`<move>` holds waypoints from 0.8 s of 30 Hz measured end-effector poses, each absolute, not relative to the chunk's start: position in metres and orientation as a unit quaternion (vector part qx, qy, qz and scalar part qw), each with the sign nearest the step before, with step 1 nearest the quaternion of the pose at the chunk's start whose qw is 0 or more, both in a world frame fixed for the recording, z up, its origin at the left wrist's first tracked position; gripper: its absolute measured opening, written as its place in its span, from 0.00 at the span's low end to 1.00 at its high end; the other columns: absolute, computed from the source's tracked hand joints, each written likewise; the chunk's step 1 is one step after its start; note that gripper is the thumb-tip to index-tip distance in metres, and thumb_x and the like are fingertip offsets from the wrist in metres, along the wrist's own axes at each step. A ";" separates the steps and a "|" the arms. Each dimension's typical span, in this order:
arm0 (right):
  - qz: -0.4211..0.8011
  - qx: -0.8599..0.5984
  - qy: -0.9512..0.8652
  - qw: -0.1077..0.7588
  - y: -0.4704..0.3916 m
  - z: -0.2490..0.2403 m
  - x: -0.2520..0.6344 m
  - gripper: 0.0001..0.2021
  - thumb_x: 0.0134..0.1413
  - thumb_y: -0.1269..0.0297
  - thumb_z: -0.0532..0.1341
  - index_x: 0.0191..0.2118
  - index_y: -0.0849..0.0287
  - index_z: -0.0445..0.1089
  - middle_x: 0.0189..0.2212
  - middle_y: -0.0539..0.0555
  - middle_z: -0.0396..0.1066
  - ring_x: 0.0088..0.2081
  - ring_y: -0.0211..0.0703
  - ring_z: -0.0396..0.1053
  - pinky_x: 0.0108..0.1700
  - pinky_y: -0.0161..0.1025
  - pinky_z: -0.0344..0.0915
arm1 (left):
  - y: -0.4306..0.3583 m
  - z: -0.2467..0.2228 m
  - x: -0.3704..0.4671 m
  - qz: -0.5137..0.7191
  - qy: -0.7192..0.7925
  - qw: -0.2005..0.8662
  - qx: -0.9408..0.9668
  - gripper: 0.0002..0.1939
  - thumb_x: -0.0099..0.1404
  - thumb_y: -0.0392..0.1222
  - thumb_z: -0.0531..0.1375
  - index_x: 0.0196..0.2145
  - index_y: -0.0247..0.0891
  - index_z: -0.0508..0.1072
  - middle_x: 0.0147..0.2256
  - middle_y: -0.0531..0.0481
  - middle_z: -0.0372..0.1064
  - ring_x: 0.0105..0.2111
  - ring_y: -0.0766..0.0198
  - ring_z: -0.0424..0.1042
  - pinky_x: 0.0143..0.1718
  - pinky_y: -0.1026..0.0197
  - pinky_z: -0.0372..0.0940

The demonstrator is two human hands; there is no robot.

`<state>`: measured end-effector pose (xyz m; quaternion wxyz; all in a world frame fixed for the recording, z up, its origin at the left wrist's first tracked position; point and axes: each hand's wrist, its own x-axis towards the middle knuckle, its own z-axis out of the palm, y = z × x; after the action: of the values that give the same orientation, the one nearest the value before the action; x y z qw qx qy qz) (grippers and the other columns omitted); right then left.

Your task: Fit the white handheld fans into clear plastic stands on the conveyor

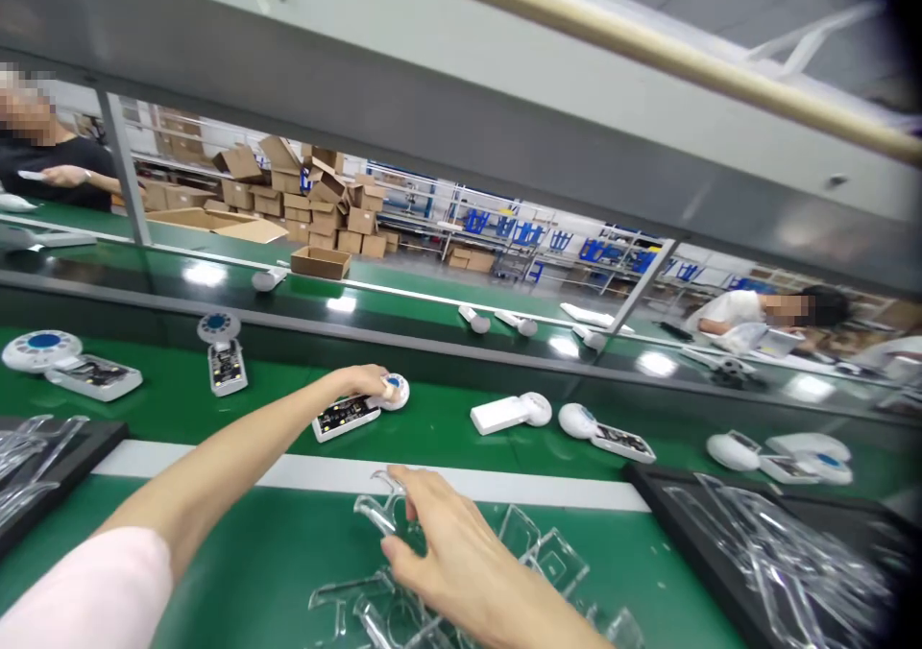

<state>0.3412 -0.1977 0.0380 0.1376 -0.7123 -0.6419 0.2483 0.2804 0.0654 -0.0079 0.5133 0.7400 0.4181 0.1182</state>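
Observation:
My left hand (371,381) reaches out over the green belt, its fingers closed on the round head of a white device (347,419) whose lower part shows a dark circuit board. Nearer to me, my right hand (432,534) has thumb and forefinger around a clear plastic part (381,510). More clear plastic parts (554,563) lie loosely on the green surface beneath and beside my right hand. A white device (500,414) with its plain side up rests to the right of my left hand.
More white devices (623,443) lie along the belt on both sides. Black trays of clear parts stand at right (644,481) and left (108,433). A metal shelf (432,83) hangs overhead. People sit across the line, with cardboard boxes (321,262) behind.

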 end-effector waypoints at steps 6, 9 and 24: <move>0.230 -0.726 -0.595 0.258 -0.199 0.039 0.363 0.21 0.55 0.60 0.55 0.55 0.56 0.66 0.44 0.56 0.66 0.44 0.47 0.68 0.48 0.43 0.64 | 0.052 -0.012 0.276 0.171 0.432 0.523 0.715 0.25 0.30 0.40 0.71 0.29 0.38 0.69 0.22 0.51 0.68 0.25 0.56 0.69 0.24 0.61 0.59; 0.181 -0.751 -0.569 0.281 -0.179 0.029 0.367 0.28 0.58 0.59 0.53 0.63 0.64 0.58 0.49 0.62 0.63 0.52 0.51 0.65 0.55 0.46 0.60 | 0.041 0.001 0.268 0.254 0.435 0.520 0.689 0.32 0.39 0.50 0.70 0.40 0.36 0.66 0.26 0.50 0.69 0.28 0.60 0.69 0.25 0.63 0.58; -0.006 -0.793 -0.529 0.301 -0.132 0.029 0.339 0.26 0.62 0.62 0.51 0.63 0.68 0.56 0.46 0.66 0.64 0.50 0.59 0.64 0.46 0.50 0.67 | -0.033 0.062 0.268 0.429 0.327 0.633 0.556 0.33 0.41 0.52 0.71 0.44 0.36 0.73 0.38 0.43 0.73 0.34 0.56 0.72 0.28 0.61 0.64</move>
<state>0.3394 -0.1323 0.0289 0.3006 -0.7933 -0.5295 -0.0055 0.2681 -0.0332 0.0615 0.6327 0.5562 0.3268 0.4285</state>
